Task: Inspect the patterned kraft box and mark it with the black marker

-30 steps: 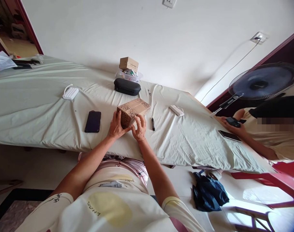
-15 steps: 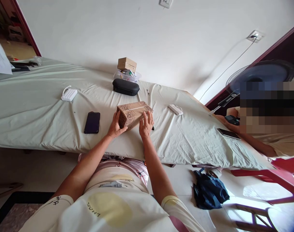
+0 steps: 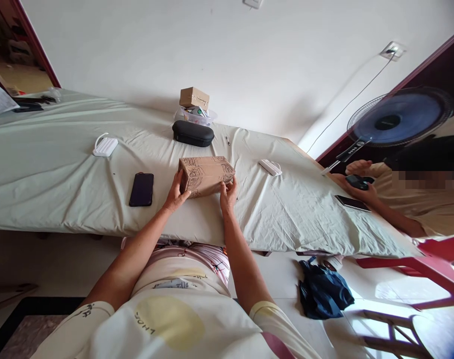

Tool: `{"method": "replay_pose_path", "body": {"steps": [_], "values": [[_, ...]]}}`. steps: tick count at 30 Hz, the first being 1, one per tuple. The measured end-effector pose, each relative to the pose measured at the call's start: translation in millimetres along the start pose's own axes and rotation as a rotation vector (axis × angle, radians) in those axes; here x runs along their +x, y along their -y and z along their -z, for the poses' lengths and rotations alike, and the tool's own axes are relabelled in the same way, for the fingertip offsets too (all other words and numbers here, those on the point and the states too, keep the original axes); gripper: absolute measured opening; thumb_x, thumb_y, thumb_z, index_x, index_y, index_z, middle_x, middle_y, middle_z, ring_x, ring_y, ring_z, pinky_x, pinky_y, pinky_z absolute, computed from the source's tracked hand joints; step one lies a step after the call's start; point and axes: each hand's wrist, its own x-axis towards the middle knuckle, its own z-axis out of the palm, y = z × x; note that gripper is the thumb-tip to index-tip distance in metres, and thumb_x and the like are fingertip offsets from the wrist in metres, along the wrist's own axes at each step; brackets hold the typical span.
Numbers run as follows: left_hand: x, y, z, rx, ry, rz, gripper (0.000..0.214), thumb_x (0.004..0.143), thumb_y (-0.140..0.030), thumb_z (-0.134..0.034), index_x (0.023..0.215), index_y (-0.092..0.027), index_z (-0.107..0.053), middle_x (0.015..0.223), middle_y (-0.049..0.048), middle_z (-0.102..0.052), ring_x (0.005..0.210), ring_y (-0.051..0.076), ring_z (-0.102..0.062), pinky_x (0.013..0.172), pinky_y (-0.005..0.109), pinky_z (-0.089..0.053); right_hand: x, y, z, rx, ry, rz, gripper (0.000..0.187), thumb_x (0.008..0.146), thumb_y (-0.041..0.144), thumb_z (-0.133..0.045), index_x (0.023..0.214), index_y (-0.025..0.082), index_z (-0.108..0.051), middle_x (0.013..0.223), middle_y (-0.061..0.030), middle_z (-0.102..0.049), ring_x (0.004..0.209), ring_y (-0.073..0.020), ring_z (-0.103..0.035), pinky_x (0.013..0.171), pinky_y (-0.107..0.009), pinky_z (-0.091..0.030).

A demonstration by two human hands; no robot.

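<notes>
Between my two hands is a brown cardboard box (image 3: 208, 177) with dark line drawings on its faces. My left hand (image 3: 177, 193) grips its left end, the thumb at the lower front corner and the fingers along the side. On the right end, my right hand (image 3: 228, 193) holds the lower corner, its thumb on the front face. The box is tilted, its broad front face turned toward me. A dark smartphone (image 3: 141, 189) lies on the cloth left of my left hand. Behind the box rests a black zip case (image 3: 193, 133).
White corded devices lie at left (image 3: 105, 146) and right (image 3: 270, 167). Against the wall, a clear plastic tub (image 3: 197, 117) bears a small carton (image 3: 194, 98). A person at the right holds a dark device (image 3: 359, 182) near another phone (image 3: 353, 203) and a fan (image 3: 389, 121).
The box has turned so its front face shows more toward me. My right hand has moved from the top of the box down to its lower right corner.
</notes>
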Motion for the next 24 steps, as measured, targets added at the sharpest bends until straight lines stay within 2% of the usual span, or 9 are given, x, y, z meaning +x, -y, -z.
{"method": "replay_pose_path", "body": {"steps": [2, 3, 5, 9, 13, 15, 18, 21, 24], "values": [[0, 3, 1.1, -0.009, -0.005, 0.031, 0.079, 0.091, -0.025, -0.061, 0.164, -0.026, -0.031, 0.165, 0.011, -0.045, 0.156, 0.027, -0.041, 0.129, 0.047, -0.036, -1, -4, -2, -0.079, 0.107, -0.079, 0.057, 0.098, 0.058, -0.05, 0.133, 0.014, -0.06, 0.1, -0.0109, -0.074, 0.087, -0.0236, -0.068, 0.084, -0.039, -0.058], [0, 4, 1.6, -0.004, -0.017, 0.045, 0.075, 0.092, -0.024, -0.058, 0.163, -0.026, -0.033, 0.163, 0.0107, -0.049, 0.154, 0.027, -0.044, 0.129, 0.046, -0.036, -2, -6, -3, -0.121, 0.147, -0.097, 0.053, 0.097, 0.057, -0.053, 0.127, 0.015, -0.063, 0.095, -0.0099, -0.074, 0.083, -0.024, -0.067, 0.082, -0.04, -0.058], [0, 7, 2.1, 0.043, -0.075, 0.08, 0.069, 0.093, -0.024, -0.057, 0.16, -0.025, -0.04, 0.158, 0.0106, -0.055, 0.15, 0.027, -0.049, 0.127, 0.046, -0.04, -4, -8, -5, -0.172, 0.189, -0.092, 0.048, 0.094, 0.053, -0.057, 0.126, 0.017, -0.063, 0.098, -0.0103, -0.075, 0.084, -0.0255, -0.067, 0.083, -0.041, -0.058], [1, 12, 3.0, 0.137, -0.174, 0.123, 0.058, 0.095, -0.026, -0.057, 0.152, -0.023, -0.05, 0.146, 0.0132, -0.064, 0.139, 0.03, -0.059, 0.12, 0.048, -0.047, -7, -11, -11, -0.196, 0.236, -0.027, 0.055, 0.092, 0.046, -0.059, 0.137, 0.014, -0.054, 0.112, -0.0139, -0.074, 0.098, -0.0275, -0.068, 0.092, -0.044, -0.057], [2, 13, 3.7, 0.162, -0.168, 0.132, 0.055, 0.095, -0.025, -0.056, 0.15, -0.022, -0.05, 0.146, 0.0136, -0.064, 0.137, 0.029, -0.06, 0.119, 0.047, -0.048, -7, -17, -12, -0.176, 0.223, -0.011, 0.054, 0.087, 0.04, -0.063, 0.136, 0.018, -0.055, 0.11, -0.0118, -0.075, 0.096, -0.0266, -0.069, 0.089, -0.044, -0.059], [1, 11, 1.8, 0.185, -0.155, 0.138, 0.06, 0.092, -0.024, -0.06, 0.151, -0.021, -0.048, 0.151, 0.0158, -0.059, 0.143, 0.032, -0.055, 0.122, 0.049, -0.044, -7, -20, -13, -0.153, 0.207, -0.003, 0.053, 0.085, 0.038, -0.065, 0.134, 0.021, -0.057, 0.107, -0.0094, -0.075, 0.092, -0.0259, -0.069, 0.088, -0.044, -0.059], [-2, 6, -3.2, 0.217, -0.149, 0.157, 0.078, 0.085, -0.022, -0.071, 0.156, -0.019, -0.039, 0.162, 0.0199, -0.047, 0.151, 0.036, -0.046, 0.125, 0.053, -0.039, -7, -21, -15, -0.14, 0.203, -0.005, 0.054, 0.085, 0.038, -0.065, 0.135, 0.019, -0.057, 0.104, -0.0102, -0.073, 0.094, -0.0259, -0.067, 0.09, -0.045, -0.058], [-4, 2, -6.0, 0.208, -0.15, 0.158, 0.097, 0.083, -0.026, -0.078, 0.163, -0.019, -0.024, 0.167, 0.0223, -0.038, 0.157, 0.038, -0.038, 0.127, 0.053, -0.038, -6, -15, -17, -0.12, 0.158, 0.03, 0.071, 0.083, 0.045, -0.07, 0.145, 0.017, -0.051, 0.111, -0.0125, -0.072, 0.099, -0.0273, -0.066, 0.096, -0.048, -0.056], [-5, -2, -4.4, 0.21, -0.214, 0.118, 0.105, 0.085, -0.036, -0.08, 0.166, -0.019, -0.015, 0.17, 0.0229, -0.034, 0.159, 0.037, -0.033, 0.128, 0.051, -0.036, -7, -3, -15, -0.12, 0.05, 0.106, 0.091, 0.082, 0.055, -0.073, 0.157, 0.017, -0.039, 0.121, -0.0146, -0.069, 0.106, -0.0294, -0.065, 0.102, -0.053, -0.052]]}}
